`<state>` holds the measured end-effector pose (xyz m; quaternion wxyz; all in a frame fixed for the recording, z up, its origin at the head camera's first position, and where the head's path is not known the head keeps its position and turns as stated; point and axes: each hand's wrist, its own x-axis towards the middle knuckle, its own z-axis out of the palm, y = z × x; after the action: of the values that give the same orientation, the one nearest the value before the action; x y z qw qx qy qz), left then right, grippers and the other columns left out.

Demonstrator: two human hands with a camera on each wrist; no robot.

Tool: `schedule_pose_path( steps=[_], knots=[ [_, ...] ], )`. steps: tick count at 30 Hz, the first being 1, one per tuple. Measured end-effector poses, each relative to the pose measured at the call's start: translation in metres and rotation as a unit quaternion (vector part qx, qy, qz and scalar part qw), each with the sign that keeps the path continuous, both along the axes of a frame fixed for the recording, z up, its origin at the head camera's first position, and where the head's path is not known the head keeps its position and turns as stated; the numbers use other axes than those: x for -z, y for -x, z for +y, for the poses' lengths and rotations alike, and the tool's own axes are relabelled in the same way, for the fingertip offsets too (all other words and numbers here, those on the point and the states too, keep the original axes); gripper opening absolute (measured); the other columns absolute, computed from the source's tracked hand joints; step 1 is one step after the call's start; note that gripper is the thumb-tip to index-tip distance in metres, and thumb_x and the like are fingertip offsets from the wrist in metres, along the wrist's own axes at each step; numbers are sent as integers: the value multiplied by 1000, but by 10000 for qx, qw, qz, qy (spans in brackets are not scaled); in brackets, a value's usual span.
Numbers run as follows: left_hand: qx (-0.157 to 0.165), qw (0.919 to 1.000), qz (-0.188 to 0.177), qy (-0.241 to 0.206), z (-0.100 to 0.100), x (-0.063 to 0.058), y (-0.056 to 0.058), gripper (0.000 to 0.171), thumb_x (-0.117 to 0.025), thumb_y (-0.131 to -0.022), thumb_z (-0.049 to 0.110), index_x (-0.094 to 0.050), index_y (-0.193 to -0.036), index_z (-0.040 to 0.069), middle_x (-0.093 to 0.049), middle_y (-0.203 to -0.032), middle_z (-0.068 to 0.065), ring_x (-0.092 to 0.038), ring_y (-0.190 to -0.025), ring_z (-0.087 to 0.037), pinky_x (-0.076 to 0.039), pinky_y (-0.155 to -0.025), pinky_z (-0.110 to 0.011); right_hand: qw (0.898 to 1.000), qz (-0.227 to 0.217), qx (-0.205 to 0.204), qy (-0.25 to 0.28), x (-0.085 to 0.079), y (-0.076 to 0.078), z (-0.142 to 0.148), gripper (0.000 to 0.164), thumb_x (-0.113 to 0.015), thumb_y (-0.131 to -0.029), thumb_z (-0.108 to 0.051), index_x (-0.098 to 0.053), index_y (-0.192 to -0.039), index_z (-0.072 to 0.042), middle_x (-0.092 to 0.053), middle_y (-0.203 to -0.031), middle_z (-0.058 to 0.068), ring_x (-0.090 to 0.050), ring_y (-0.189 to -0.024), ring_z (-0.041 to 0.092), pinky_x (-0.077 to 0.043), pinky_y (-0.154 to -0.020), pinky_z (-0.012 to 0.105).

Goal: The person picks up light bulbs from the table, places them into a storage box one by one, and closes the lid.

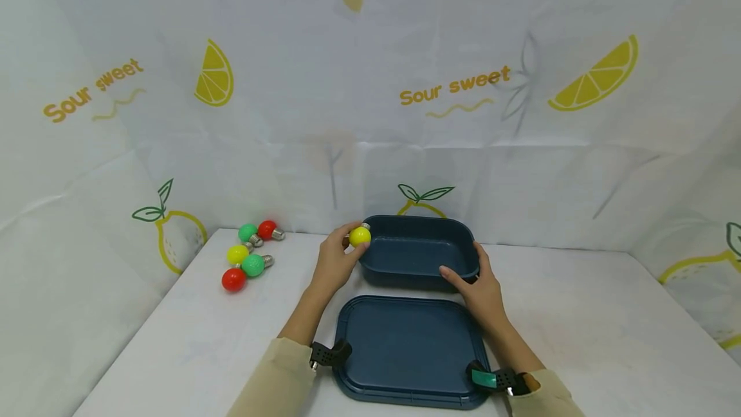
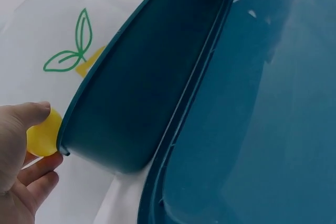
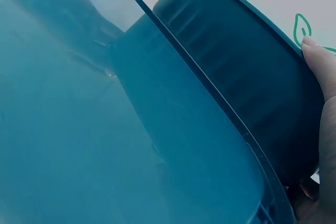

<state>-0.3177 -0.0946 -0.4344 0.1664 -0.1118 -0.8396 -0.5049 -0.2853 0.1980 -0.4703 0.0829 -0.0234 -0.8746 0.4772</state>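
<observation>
A small yellow light bulb (image 1: 360,237) with a metal screw base is pinched between the thumb and fingers of my left hand (image 1: 337,256). That hand is at the left end of a dark blue rectangular box (image 1: 419,269), and the bulb is right beside the rim. My right hand (image 1: 484,289) grips the box's right end, its thumb at the front rim. In the left wrist view, the yellow bulb (image 2: 44,135) shows between thumb and fingers against the box's edge. The right wrist view shows my right thumb (image 3: 320,64) along the box wall (image 3: 247,77).
A flat dark blue lid (image 1: 411,352) lies on the white table (image 1: 579,320), in front of the box. To the left sits a group of red (image 1: 234,280), green (image 1: 253,265) and yellow bulbs (image 1: 237,254). A lemon-printed white cloth (image 1: 324,82) hangs behind the table.
</observation>
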Motion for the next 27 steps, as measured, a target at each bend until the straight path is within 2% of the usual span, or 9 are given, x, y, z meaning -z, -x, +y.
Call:
schedule_pose_path(
  steps=[6,14,20,27],
  knots=[
    [10,9999,41,145,4,1,-2,48,-71,-95,18,-59,-139,7,-61,-141,-14,-60,-129,-30,-50,-110,-44,10000,7,20,-13,1,0,1,103,-69,-90,-55,-4,-164,-24,-16,-169,19,-24,-153,46,-28,-118,67],
    [-192,9942,135,1053,12,8,-3,47,-74,-93,28,-62,-137,15,-64,-138,-10,-61,-129,-29,-49,-109,-49,10000,25,19,-21,3,0,1,102,-68,-90,-55,-4,-164,-25,-16,-170,18,-25,-153,45,-29,-118,67],
    [-77,9941,27,1083,13,12,-4,48,-74,-93,26,-62,-137,14,-64,-137,-12,-61,-128,-29,-50,-108,-47,10000,27,-17,34,2,0,0,102,-68,-90,-55,-3,-164,-27,-15,-170,16,-23,-154,44,-28,-118,67],
    [-27,9921,18,1252,11,10,-3,47,-75,-92,26,-63,-136,14,-65,-137,-12,-61,-128,-31,-50,-108,-49,10000,26,-1,20,3,1,0,103,-69,-90,-56,-3,-164,-28,-16,-170,16,-24,-153,44,-29,-118,68]
  ],
)
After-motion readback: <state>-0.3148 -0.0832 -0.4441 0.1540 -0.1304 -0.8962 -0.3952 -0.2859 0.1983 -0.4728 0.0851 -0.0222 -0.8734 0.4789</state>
